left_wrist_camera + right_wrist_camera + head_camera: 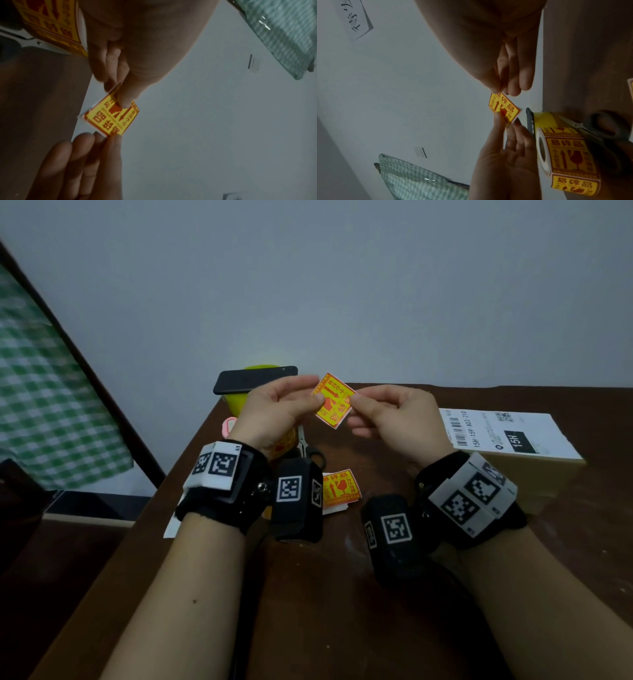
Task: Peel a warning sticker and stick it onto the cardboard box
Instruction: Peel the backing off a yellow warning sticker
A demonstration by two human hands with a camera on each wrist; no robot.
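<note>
Room: grey wall (342,285) behind a dark wood counter (342,594); green check cloth (41,392) at far left.
Sticker (333,400): yellow and red, on its white backing, held up above the counter between your two hands, tilted like a diamond; not on the box.
Left hand (277,409): your thumb and fingers pinch the sticker's left corner, thumb on the printed face in the left wrist view.
Right hand (394,412): your thumb and forefinger pinch the opposite corner; other fingers loosely curled.
Peel: white backing edge shows at the corners; can't tell if the sticker has lifted off it.
Box (513,446): on the counter to your right, white shipping label on top, well apart from the sticker.
Roll (570,159): sticker roll on the counter under your left hand, scissors (607,128) just beside it.
Loose stickers (340,487): flat on the counter between your wrists.
Phone (255,380): black, lying across a yellow-green tub at the counter's back edge.
</note>
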